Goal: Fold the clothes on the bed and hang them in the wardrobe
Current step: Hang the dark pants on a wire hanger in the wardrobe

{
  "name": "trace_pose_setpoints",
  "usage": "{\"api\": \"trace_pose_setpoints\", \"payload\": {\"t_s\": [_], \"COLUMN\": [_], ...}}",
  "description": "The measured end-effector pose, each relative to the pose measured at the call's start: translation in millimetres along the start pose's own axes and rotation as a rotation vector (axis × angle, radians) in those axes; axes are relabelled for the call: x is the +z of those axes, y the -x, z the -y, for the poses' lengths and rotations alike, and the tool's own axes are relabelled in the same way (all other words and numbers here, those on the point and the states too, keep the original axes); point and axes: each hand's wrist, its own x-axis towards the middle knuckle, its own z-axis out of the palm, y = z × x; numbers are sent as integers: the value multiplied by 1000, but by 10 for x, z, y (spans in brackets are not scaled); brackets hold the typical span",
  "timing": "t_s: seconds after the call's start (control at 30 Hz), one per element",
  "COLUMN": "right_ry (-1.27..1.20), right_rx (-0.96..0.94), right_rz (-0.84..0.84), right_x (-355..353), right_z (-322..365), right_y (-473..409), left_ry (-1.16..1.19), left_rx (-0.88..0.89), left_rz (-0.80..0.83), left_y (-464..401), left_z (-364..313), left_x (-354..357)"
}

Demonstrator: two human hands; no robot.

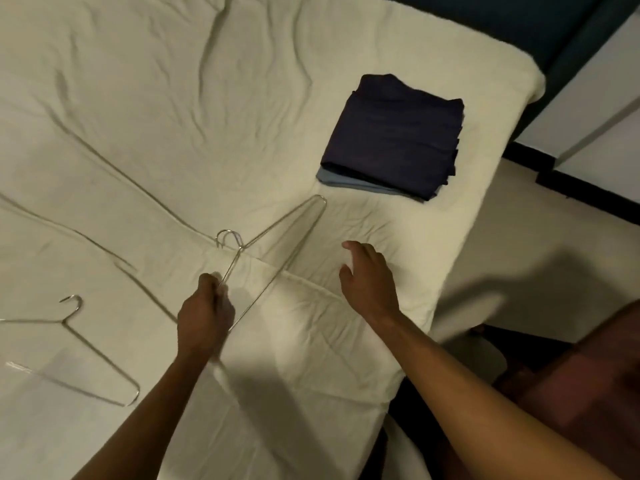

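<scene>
Cream bed [173, 98], pale floor [519, 237], dark wall [519, 22], dim light

no words to read anywhere, no labels, no brand names, no numbers, no signs on any of the things in view

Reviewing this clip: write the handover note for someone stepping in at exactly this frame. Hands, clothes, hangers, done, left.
Left hand: grips a thin silver wire hanger by one arm, hook end raised off the cream bed sheet.
Right hand: open, fingers spread, hovering over the sheet, holding nothing.
Clothes: folded dark navy garment stacked on a folded light blue garment, near the bed's right edge.
Second silver wire hanger lies flat on the sheet, lower left.
Done: folding, as far as visible.
Left: put garments on hangers and hang them; wardrobe not clearly in view.
</scene>
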Motion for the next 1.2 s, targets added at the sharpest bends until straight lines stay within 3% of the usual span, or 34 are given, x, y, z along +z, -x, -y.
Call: {"api": "trace_pose_setpoints", "payload": {"t_s": [0.17,0.33,0.4,0.53,0.6,0.67,0.83,1.03,1.2], "right_ry": [-214,-614,-618,-484,-558,-647,-617,-655,-832], "right_rx": [84,92,108,226,288,326,447,486,490], "right_rz": [-14,73,-30,-395,-448,-399,-434,-374,-307], "right_x": [-259,-713,-949,-1451,-1698,-1885,-2138,-2251,-2342], "right_z": [-33,159,163,-176,-447,-676,-1195,-1551,-1755], "right_y": [63,180,150,15,-54,-100,-212,-396,-442], "left_ry": [291,428,425,378,352,326,273,224,-72], "left_rx": [68,260,326,352,373,417,432,585,625], "left_rz": [-130,-83,-53,-26,-18,-8,118,249,43], "left_y": [260,507,569,679,733,803,916,816,-2], "left_z": [-768,-1785,-2164,-2775,-3049,-3278,-3657,-3597,-3341], "left_x": [97,318,470,820,1007,1180,1510,1677,1723]}}
